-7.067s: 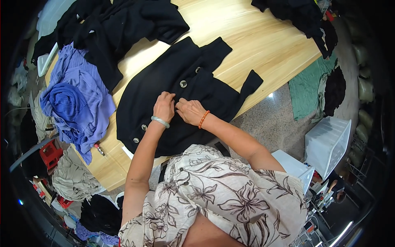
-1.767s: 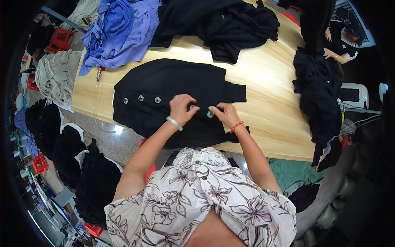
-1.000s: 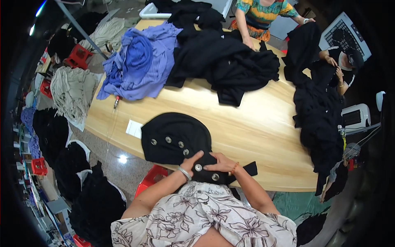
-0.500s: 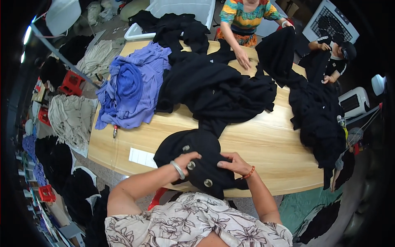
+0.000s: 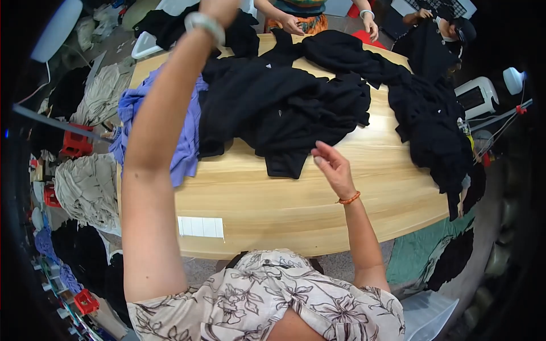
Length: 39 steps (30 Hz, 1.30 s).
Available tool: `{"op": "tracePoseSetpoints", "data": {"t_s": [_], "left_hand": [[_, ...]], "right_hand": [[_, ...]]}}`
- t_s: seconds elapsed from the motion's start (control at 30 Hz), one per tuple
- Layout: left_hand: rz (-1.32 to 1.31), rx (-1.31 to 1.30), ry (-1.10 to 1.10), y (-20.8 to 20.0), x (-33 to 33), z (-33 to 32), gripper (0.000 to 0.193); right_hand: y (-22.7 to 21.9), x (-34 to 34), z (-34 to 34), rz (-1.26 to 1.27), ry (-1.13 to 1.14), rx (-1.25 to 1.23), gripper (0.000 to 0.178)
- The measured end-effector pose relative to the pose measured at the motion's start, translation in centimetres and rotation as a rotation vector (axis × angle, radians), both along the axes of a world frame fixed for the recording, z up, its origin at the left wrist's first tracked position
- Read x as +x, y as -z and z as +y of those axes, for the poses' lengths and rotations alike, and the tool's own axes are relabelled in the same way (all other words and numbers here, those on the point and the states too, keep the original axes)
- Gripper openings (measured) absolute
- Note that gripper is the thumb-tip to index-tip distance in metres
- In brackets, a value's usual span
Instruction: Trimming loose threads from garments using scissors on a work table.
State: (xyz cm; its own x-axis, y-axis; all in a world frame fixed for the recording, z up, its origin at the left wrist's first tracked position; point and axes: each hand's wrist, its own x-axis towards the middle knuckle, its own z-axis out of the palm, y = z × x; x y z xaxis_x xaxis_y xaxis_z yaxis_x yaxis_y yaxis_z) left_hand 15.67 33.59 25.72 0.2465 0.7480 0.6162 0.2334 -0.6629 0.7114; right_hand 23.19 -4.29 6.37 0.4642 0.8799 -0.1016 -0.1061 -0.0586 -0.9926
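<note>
On the table (image 5: 273,221), a paper strip (image 5: 201,227) lies near the front left edge; farther back, a central garment heap (image 5: 273,108); left of that, a garment pile (image 5: 190,136); toward the right end, another garment heap (image 5: 429,128); beyond the far left corner, a tub (image 5: 147,48).

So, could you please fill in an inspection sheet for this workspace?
Surface: pale wooden table, wood grain showing.
Job's things: black garments heaped along the table.
Clutter: white paper strip near the front edge; blue-purple garments at left.
Hands: left hand cut off by the upper edge, grip unclear; right hand open, holding nothing.
Cables: white cord at upper left; thin cables at far right.
Surroundings: co-workers beyond the table; red stool and beige cloth heap at left.
</note>
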Motion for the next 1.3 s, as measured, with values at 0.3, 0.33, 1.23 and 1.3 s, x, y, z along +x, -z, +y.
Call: {"op": "tracePoseSetpoints", "data": {"t_s": [0.3, 0.33, 1.23, 1.3], "left_hand": [[1.027, -0.07, 0.105, 25.4, -7.5, -5.4, 0.096], [1.042, 0.0, 0.126, 25.4, -6.6, -6.4, 0.086], [0.835, -0.374, -0.948, 37.3, -50.6, -14.0, 0.087], [0.676, -0.785, -0.678, 39.2, -55.7, -12.3, 0.08]], "right_hand": [[4.5, 8.3, 7.1, -0.814, 0.094, -0.18, 0.079], [4.9, 9.2, 8.3, -0.874, 0.124, -0.151, 0.081], [9.6, 2.3, -3.9, -1.057, 0.242, -0.284, 0.048], [7.9, -0.3, -3.5, -1.063, 0.2, -0.194, 0.044]]}}
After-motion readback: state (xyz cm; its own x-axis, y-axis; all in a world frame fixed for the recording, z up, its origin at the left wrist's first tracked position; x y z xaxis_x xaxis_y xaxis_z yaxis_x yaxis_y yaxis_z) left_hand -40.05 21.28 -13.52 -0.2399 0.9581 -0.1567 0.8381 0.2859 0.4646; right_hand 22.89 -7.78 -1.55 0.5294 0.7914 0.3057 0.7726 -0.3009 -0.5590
